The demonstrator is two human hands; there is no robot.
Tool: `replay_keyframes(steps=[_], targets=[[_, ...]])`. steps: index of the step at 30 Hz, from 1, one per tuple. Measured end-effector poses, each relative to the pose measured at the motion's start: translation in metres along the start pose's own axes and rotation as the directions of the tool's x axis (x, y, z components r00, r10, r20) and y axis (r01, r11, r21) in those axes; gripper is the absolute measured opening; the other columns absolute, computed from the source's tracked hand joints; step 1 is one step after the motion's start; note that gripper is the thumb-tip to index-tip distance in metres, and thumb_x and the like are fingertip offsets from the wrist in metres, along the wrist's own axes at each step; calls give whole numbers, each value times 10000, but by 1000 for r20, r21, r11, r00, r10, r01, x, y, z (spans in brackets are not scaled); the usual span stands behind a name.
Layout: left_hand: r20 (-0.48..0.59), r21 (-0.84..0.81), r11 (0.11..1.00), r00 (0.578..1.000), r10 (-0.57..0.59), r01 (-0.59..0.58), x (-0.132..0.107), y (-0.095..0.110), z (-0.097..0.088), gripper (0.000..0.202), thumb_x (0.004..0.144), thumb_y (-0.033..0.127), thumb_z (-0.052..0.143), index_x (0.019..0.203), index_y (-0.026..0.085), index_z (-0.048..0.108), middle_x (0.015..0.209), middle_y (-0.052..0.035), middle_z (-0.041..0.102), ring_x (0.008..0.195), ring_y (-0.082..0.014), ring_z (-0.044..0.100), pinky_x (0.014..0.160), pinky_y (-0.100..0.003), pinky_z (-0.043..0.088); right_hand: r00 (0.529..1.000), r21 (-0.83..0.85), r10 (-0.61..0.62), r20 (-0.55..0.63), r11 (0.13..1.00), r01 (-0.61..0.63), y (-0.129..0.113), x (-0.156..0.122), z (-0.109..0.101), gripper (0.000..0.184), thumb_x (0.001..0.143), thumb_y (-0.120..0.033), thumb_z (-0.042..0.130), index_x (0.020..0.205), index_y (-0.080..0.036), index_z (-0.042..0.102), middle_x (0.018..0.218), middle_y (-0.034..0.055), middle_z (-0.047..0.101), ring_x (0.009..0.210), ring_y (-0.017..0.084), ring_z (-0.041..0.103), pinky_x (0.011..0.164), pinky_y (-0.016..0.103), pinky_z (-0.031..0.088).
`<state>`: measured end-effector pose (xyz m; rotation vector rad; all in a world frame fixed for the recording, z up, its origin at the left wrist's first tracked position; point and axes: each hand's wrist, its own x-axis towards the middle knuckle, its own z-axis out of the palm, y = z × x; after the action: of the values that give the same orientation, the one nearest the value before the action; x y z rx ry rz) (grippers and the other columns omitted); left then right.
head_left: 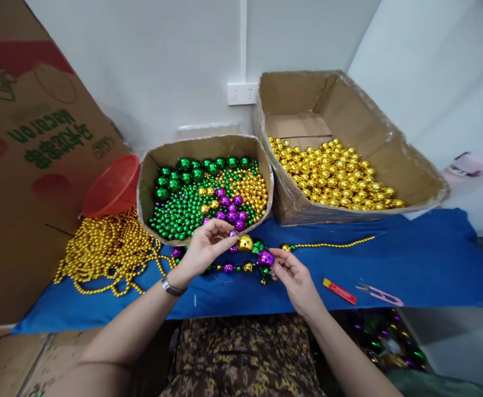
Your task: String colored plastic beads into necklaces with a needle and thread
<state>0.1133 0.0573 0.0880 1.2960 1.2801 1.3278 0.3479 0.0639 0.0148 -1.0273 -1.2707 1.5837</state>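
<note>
A string of shiny beads (247, 267) in purple, gold and green lies across the front of the blue cloth, partly raised between my hands. My left hand (208, 245), with a watch at its wrist, pinches the string beside a large gold bead (245, 242). The fingers of my right hand (294, 278) close on a large purple bead (265, 258). Dark green beads (258, 246) sit between these two. From a gold bead (285, 248) farther right, a strand of small gold beads (334, 244) runs out over the cloth.
Just behind stands a carton (143, 218) of green, gold and purple beads. A larger carton (297, 212) holds gold balls. Gold bead strands (105, 248) heap at left by a red basin (113, 187). A red-and-yellow cutter (339, 291) and pink-handled snips (380, 294) lie at right.
</note>
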Motion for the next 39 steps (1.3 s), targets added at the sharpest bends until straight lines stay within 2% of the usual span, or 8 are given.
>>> replay_keyframes(steps=[8,12,16,23,29,31,34,39], targets=[[155,176,958,968,199,-226,-5,-33,57,170,853,311,635,888,161,707,935,-76,736,858,-172,682,767,-285,544,997,-355,70,-21,932,-72,43,-1,-41,341,846,-242,488,1176,-216,574,877,33,671,704,144,645,681,298,537],[236,267,898,927,292,-351,1,-33,77,149,877,284,606,875,165,695,883,-56,735,804,-145,680,722,-245,526,999,-737,-40,27,674,47,40,-4,-60,385,842,-136,433,1184,-236,579,979,49,701,861,195,673,826,366,534],[262,280,870,904,338,-406,13,-10,84,159,890,292,588,887,160,677,772,-23,718,669,-108,649,607,-201,493,964,-868,-259,63,462,181,9,-6,-67,346,903,-173,411,1193,-217,594,1128,98,668,1041,240,629,923,406,497],[219,130,937,931,293,-325,29,13,100,184,883,327,592,868,152,647,755,-25,704,659,-105,658,599,-203,521,913,-742,-367,179,559,370,-18,0,-56,287,977,-321,394,1142,-232,611,1024,62,698,944,190,664,844,326,524],[244,77,951,930,274,-300,22,-18,107,359,908,359,538,1206,159,527,1112,-123,669,906,-167,680,745,-287,562,942,-653,-335,-11,716,247,-30,-4,-61,321,968,-407,412,1012,-204,656,734,19,650,634,135,611,632,252,503],[439,226,865,840,319,-447,17,-40,111,488,871,382,588,1298,178,472,1234,-143,612,1073,-221,625,884,-361,526,954,-552,-293,-55,806,216,-44,-7,-59,348,962,-451,415,1021,-202,652,648,-12,584,585,118,573,591,234,481],[684,457,636,703,195,-621,8,-69,118,561,824,439,635,1295,168,494,1240,-154,603,1148,-294,565,979,-455,449,964,-410,-258,-70,888,208,-64,-11,-57,363,936,-500,454,1012,-204,650,612,-32,536,563,110,539,575,236,464],[680,678,392,733,-15,-622,-4,-91,116,278,884,354,564,1076,154,596,946,-125,656,964,-283,607,826,-417,489,905,-210,-305,-297,945,250,-83,-9,-78,339,864,-520,580,949,-199,649,583,-53,466,509,82,468,503,212,400]])
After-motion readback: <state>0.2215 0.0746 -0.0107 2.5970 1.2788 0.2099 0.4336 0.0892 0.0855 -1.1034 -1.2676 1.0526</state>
